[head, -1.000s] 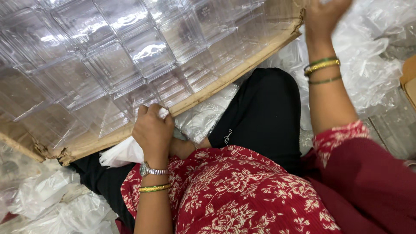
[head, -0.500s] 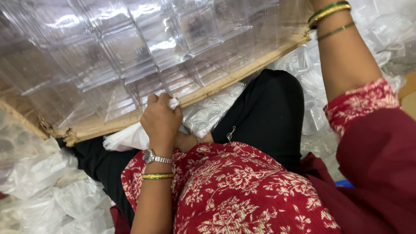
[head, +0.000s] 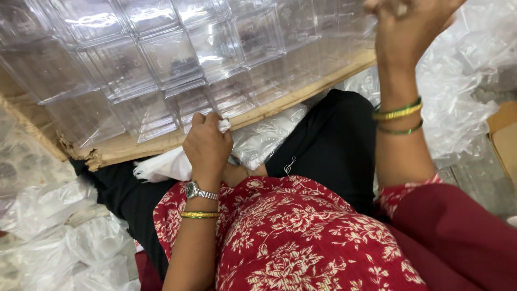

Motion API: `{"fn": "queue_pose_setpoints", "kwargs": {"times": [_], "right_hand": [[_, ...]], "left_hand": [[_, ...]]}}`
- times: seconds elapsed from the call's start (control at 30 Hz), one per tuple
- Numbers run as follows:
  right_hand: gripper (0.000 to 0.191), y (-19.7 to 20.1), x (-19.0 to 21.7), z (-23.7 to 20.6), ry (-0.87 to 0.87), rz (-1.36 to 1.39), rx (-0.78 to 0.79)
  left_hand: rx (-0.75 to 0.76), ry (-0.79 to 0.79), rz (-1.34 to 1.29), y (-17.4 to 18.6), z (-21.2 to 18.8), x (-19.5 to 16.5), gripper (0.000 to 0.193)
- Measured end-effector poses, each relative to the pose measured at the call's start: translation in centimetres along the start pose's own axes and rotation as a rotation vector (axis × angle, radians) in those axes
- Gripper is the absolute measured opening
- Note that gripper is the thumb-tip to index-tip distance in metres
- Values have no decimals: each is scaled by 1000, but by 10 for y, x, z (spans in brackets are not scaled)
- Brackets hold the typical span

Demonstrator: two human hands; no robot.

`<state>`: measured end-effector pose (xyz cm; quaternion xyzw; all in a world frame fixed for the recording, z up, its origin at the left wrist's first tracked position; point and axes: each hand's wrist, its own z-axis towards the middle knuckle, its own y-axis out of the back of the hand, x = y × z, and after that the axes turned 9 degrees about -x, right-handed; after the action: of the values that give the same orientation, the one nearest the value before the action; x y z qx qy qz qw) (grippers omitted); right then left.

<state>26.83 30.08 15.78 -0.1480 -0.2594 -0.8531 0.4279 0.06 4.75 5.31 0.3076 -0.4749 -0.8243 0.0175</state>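
Observation:
My left hand (head: 207,146) is closed around a bunched white cloth (head: 161,166) at the near edge of a brown cardboard sheet (head: 129,148). Several clear plastic boxes (head: 177,59) lie in rows on that sheet, which rests over my lap. My right hand (head: 412,27) is raised at the top right, above the far end of the cardboard, fingers curled; its grip is cut off by the frame edge. I wear a watch and bangles, a red flowered top and black trousers.
Crumpled clear plastic bags (head: 458,91) pile up on the right and more plastic bags (head: 48,237) at the lower left. A brown carton corner (head: 503,140) shows at the right edge.
My right hand has come back down into view at the top right. The left hand stays on the cloth at the cardboard's edge, and the view has shifted slightly.

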Motion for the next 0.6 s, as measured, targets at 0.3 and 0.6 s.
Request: {"fn": "queue_pose_setpoints", "kwargs": {"times": [0.3,0.6], "right_hand": [[36,-54,127,-128,-2,-10,483],[58,-112,103,-54,-32,48,544]], "left_hand": [[-339,32,-392,8,-9,16,30],[-226,183,-469,15,-1,29,29]]}}
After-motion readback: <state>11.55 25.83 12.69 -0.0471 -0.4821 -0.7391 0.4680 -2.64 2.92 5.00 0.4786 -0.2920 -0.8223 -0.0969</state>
